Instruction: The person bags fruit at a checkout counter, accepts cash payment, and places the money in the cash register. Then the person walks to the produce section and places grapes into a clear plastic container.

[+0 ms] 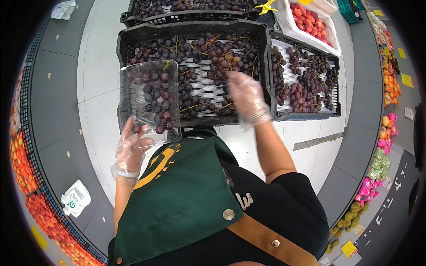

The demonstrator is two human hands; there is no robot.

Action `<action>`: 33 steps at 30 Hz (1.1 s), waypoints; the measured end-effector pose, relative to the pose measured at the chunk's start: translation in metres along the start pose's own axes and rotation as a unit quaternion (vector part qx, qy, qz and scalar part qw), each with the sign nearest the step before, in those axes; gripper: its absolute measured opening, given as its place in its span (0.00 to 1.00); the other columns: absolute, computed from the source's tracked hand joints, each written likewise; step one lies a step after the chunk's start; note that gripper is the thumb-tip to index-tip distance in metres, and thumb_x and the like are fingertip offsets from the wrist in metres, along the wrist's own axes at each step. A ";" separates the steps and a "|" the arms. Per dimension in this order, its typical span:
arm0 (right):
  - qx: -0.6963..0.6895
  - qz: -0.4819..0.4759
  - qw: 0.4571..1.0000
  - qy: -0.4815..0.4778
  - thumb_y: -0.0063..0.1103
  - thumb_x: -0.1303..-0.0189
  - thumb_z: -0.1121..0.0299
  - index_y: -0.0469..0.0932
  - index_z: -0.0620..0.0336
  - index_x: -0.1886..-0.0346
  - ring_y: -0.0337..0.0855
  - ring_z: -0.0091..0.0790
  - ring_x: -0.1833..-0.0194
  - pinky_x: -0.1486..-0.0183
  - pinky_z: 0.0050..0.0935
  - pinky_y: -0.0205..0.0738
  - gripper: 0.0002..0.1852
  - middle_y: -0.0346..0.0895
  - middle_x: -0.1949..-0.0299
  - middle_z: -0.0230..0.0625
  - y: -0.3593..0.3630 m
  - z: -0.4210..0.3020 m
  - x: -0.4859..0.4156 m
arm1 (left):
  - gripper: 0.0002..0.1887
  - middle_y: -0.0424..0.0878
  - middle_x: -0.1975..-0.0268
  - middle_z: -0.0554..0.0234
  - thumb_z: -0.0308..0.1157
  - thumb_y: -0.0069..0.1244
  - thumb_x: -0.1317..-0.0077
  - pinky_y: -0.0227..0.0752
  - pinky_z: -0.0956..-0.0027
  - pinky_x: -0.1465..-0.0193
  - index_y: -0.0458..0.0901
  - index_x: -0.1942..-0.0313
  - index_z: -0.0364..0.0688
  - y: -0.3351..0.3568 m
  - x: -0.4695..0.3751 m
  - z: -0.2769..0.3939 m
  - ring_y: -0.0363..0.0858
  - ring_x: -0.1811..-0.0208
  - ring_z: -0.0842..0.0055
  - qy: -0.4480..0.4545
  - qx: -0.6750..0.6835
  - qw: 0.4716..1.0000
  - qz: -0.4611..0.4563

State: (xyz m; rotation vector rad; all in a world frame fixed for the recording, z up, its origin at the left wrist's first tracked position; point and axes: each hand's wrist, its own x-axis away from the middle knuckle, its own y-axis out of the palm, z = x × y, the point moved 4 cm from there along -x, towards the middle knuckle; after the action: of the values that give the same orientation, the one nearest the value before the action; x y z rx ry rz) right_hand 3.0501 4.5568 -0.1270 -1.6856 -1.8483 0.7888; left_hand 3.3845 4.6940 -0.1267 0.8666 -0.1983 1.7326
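My left hand (129, 154), in a clear plastic glove, grips the near left corner of a clear plastic punnet (137, 108). A bunch of dark grapes (157, 99) lies inside it, mostly along its right side. The punnet is above the left part of a black plastic crate (226, 27). Also gloved, my right hand (249, 98) reaches over the crate's right side and is blurred. Its fingertips are at a reddish bunch of grapes (223, 61); whether they hold any is unclear. More dark bunches lie on the crate's white mesh liner (201, 86).
Another black crate of grapes (308, 83) stands at the right, and one more crate (189, 15) is behind. A white foam box of peaches (309, 25) sits at the far right. Grey counters (58, 109) (364, 103) with fruit displays flank the tiled floor (98, 76).
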 end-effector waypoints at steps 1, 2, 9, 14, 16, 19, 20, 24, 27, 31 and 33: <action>0.078 -0.019 0.995 0.059 0.55 0.33 0.69 0.82 0.58 0.53 0.85 0.38 0.63 0.57 0.33 0.81 0.10 0.85 0.61 0.43 -0.013 0.031 0.000 | 0.40 0.80 0.47 0.44 0.36 0.51 0.38 0.78 0.67 0.55 0.53 0.27 0.39 0.000 0.001 0.003 0.85 0.60 0.72 0.006 -0.004 1.000 0.011; 0.118 0.000 0.991 0.064 0.54 0.37 0.72 0.82 0.59 0.56 0.85 0.49 0.62 0.57 0.41 0.81 0.10 0.84 0.61 0.49 -0.022 0.061 0.001 | 0.36 0.77 0.43 0.42 0.33 0.46 0.36 0.79 0.70 0.53 0.55 0.28 0.39 -0.003 0.000 0.005 0.85 0.59 0.72 0.009 -0.005 1.000 0.006; 0.274 -0.308 0.901 0.134 0.50 0.39 0.69 0.82 0.54 0.50 0.82 0.49 0.48 0.47 0.43 0.77 0.16 0.81 0.50 0.46 0.004 0.100 -0.006 | 0.37 0.77 0.44 0.44 0.34 0.46 0.37 0.77 0.70 0.57 0.56 0.28 0.41 -0.014 -0.006 0.010 0.85 0.61 0.74 0.027 0.001 0.999 0.018; 0.387 -0.366 0.842 0.083 0.50 0.39 0.70 0.84 0.59 0.53 0.83 0.49 0.49 0.48 0.43 0.79 0.15 0.81 0.49 0.47 0.044 0.132 -0.015 | 0.37 0.77 0.44 0.44 0.33 0.47 0.38 0.77 0.69 0.57 0.55 0.27 0.41 -0.013 -0.005 0.014 0.84 0.61 0.74 0.027 0.000 1.000 0.016; 0.402 -0.366 0.835 0.086 0.50 0.40 0.71 0.83 0.60 0.55 0.83 0.49 0.50 0.49 0.43 0.79 0.14 0.83 0.52 0.46 0.043 0.130 -0.015 | 0.37 0.77 0.44 0.44 0.33 0.47 0.38 0.77 0.70 0.57 0.55 0.27 0.40 -0.013 -0.002 0.013 0.84 0.61 0.73 0.030 0.007 0.999 0.016; 0.394 -0.377 0.834 0.087 0.50 0.40 0.73 0.83 0.60 0.55 0.84 0.49 0.50 0.50 0.44 0.79 0.14 0.83 0.53 0.46 0.036 0.119 -0.015 | 0.37 0.77 0.44 0.43 0.34 0.47 0.38 0.77 0.70 0.58 0.56 0.28 0.40 -0.013 0.001 0.010 0.84 0.61 0.73 0.040 0.017 0.999 0.015; 0.388 -0.372 0.838 0.087 0.50 0.40 0.73 0.83 0.60 0.56 0.84 0.50 0.50 0.50 0.44 0.79 0.14 0.83 0.53 0.47 0.038 0.122 -0.012 | 0.37 0.77 0.44 0.43 0.34 0.47 0.38 0.77 0.70 0.58 0.56 0.28 0.39 -0.014 0.002 0.009 0.84 0.61 0.73 0.041 0.016 0.999 0.018; 0.377 -0.387 0.831 0.134 0.49 0.39 0.71 0.82 0.59 0.50 0.82 0.52 0.48 0.48 0.45 0.78 0.16 0.81 0.48 0.46 0.042 0.138 -0.005 | 0.37 0.77 0.44 0.43 0.34 0.47 0.37 0.78 0.69 0.57 0.56 0.28 0.39 -0.015 0.004 0.008 0.84 0.61 0.73 0.040 0.016 0.999 0.013; 0.319 -0.357 0.857 0.190 0.52 0.42 0.72 0.82 0.61 0.52 0.82 0.54 0.48 0.47 0.45 0.77 0.16 0.81 0.49 0.49 0.030 0.127 -0.006 | 0.37 0.77 0.44 0.43 0.34 0.48 0.37 0.78 0.70 0.56 0.56 0.28 0.39 -0.016 0.003 0.006 0.84 0.61 0.73 0.041 0.017 0.999 0.016; 0.128 -0.245 0.934 0.224 0.57 0.47 0.72 0.80 0.64 0.60 0.85 0.49 0.64 0.60 0.39 0.78 0.11 0.83 0.64 0.49 -0.005 0.102 -0.017 | 0.37 0.77 0.43 0.43 0.35 0.49 0.37 0.79 0.69 0.56 0.56 0.28 0.40 -0.016 0.003 0.006 0.85 0.61 0.73 0.041 0.017 0.999 0.011; -0.022 -0.199 0.947 0.252 0.55 0.47 0.77 0.78 0.58 0.63 0.79 0.27 0.67 0.67 0.27 0.75 0.08 0.77 0.73 0.33 -0.019 0.077 -0.018 | 0.38 0.77 0.43 0.44 0.35 0.50 0.37 0.79 0.69 0.56 0.56 0.28 0.41 -0.011 0.003 0.009 0.85 0.62 0.74 0.041 0.012 0.999 0.004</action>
State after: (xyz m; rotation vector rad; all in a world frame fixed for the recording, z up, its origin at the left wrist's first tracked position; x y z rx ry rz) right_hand 2.9839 4.5314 -0.1671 -1.3098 -1.7487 0.1306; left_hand 3.3973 4.6957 -0.1214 0.8117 -0.1255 1.7773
